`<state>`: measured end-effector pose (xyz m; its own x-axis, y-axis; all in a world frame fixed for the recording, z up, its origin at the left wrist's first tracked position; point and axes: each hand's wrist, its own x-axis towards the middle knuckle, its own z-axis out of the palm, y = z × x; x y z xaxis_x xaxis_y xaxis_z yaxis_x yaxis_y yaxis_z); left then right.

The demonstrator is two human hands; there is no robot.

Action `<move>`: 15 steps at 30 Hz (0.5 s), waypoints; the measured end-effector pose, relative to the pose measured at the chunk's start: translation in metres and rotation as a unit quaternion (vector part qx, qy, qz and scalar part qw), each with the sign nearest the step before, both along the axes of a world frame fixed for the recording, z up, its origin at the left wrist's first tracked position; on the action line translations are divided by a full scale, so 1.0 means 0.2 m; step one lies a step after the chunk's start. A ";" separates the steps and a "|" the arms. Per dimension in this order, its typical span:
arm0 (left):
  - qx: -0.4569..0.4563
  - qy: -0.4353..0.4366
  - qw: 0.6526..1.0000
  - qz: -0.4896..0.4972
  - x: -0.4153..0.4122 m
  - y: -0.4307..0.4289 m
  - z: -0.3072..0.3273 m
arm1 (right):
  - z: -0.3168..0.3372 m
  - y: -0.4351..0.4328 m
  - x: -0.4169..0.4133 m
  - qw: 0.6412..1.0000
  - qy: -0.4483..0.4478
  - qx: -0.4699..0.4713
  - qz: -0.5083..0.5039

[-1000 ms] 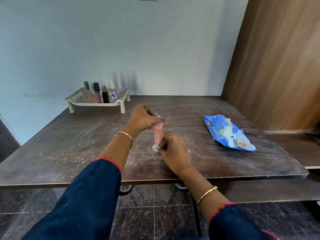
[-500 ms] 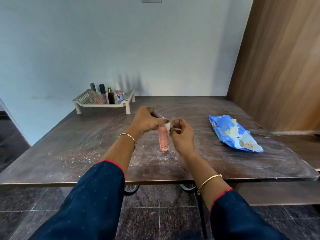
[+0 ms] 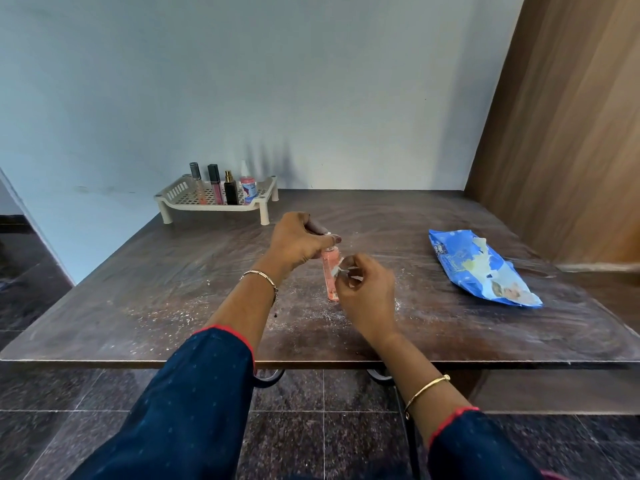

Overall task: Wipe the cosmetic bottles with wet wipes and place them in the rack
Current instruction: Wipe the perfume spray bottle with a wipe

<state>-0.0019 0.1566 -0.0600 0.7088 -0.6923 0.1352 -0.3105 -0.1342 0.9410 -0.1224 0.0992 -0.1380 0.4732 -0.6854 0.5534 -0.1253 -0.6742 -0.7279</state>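
Observation:
A slim pink cosmetic bottle stands upright on the dark table, a little in front of me. My left hand grips its cap from above. My right hand pinches a small crumpled white wet wipe against the bottle's right side. The cream plastic rack sits at the far left of the table against the wall. In the rack several bottles stand upright: two lip-gloss tubes, a black perfume bottle and a small pink-and-blue spray bottle.
A blue wet-wipes pack lies flat on the right side of the table, its flap open. A wooden panel rises at the right edge. White specks are scattered on the table around the bottle. Dark tiled floor lies below the near edge.
My right hand moved up with the wipe from the bottle's base to its upper part, then slightly down its side. My left hand kept its hold on the cap.

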 end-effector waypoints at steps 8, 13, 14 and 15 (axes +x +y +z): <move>-0.001 0.009 1.000 -0.025 0.01 -0.01 -0.01 | -0.07 -0.01 -0.08 0.994 0.111 0.009 0.008; -0.011 0.015 0.999 -0.041 0.00 0.01 0.01 | 0.02 -0.02 -0.04 0.997 0.059 0.059 0.002; -0.012 0.017 0.999 -0.046 0.00 0.03 0.01 | 0.04 -0.03 -0.01 0.996 0.032 0.086 0.003; -0.013 0.018 0.998 -0.051 0.01 0.04 0.01 | 0.07 -0.04 0.01 0.994 0.005 0.112 0.004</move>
